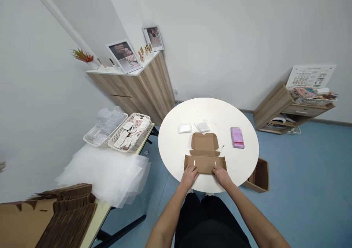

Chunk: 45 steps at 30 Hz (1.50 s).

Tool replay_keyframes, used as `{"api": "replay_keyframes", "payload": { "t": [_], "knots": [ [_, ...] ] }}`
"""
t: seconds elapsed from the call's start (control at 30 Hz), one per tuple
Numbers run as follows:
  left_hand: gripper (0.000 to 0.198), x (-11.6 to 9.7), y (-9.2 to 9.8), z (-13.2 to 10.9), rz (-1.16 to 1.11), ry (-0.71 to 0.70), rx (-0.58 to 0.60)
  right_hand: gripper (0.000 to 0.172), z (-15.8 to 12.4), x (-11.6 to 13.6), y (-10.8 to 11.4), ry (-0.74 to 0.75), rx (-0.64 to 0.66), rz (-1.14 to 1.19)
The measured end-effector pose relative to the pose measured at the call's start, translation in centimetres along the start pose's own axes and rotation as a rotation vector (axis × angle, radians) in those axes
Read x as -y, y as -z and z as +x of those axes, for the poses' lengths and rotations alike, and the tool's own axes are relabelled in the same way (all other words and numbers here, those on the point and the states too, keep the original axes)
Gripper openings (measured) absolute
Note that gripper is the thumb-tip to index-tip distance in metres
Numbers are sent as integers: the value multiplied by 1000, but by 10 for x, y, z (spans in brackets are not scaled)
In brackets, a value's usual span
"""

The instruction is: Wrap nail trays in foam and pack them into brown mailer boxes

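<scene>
An unfolded brown cardboard mailer box (205, 142) lies on the white round table (170, 145), its lid panel pointing away from me. Two small white slots show in its near panel. My left hand (190, 175) is closed on the near left corner of the cardboard, and my right hand (220, 175) grips the near right corner. Just beyond the lid lie a white packet (184, 128) and a clear plastic packet (203, 126). A purple box (237, 137), partly blurred, rests to the right.
On the left side table are a basket of cards (130, 132), a tray of clear plastic pieces (106, 125), white translucent sheets (107, 169) and stacked flat cardboard (66, 218). An open carton (258, 176) stands on the floor at right. Cabinets line the wall.
</scene>
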State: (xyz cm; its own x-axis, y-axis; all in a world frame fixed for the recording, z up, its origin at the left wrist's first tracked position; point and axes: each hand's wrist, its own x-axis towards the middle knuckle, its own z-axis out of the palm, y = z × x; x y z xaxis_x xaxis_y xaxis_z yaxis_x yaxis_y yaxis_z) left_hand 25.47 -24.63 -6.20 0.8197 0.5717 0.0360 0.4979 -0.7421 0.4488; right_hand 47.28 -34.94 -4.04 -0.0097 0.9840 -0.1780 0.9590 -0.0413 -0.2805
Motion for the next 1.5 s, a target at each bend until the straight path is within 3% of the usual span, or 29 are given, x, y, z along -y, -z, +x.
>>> {"api": "replay_keyframes", "payload": {
  "t": [0.17,0.27,0.47,0.57,0.77,0.93,1.07,1.17,1.33,1.5],
  "knots": [
    [12,-2,11,29,15,185,158,6,23,-7,20,-173,114,203],
    [19,-1,15,45,23,251,247,16,33,-15,23,-264,131,266],
    [64,6,18,67,119,397,338,32,45,-27,10,-368,93,173],
    [73,11,19,71,161,406,384,39,49,-30,3,-420,136,169],
    [66,16,20,73,182,372,392,39,52,-34,-1,-433,167,203],
    [51,15,30,78,146,341,359,30,50,-40,11,-375,197,309],
    [24,16,40,72,28,187,312,12,45,-38,23,-267,175,344],
    [10,17,38,56,-26,82,210,14,37,-30,28,-185,135,292],
    [27,11,16,17,-80,133,-93,19,15,-15,25,-145,20,112],
    [33,5,-4,-7,-171,252,-261,21,-4,-4,20,-296,-85,-3]
  ]
}}
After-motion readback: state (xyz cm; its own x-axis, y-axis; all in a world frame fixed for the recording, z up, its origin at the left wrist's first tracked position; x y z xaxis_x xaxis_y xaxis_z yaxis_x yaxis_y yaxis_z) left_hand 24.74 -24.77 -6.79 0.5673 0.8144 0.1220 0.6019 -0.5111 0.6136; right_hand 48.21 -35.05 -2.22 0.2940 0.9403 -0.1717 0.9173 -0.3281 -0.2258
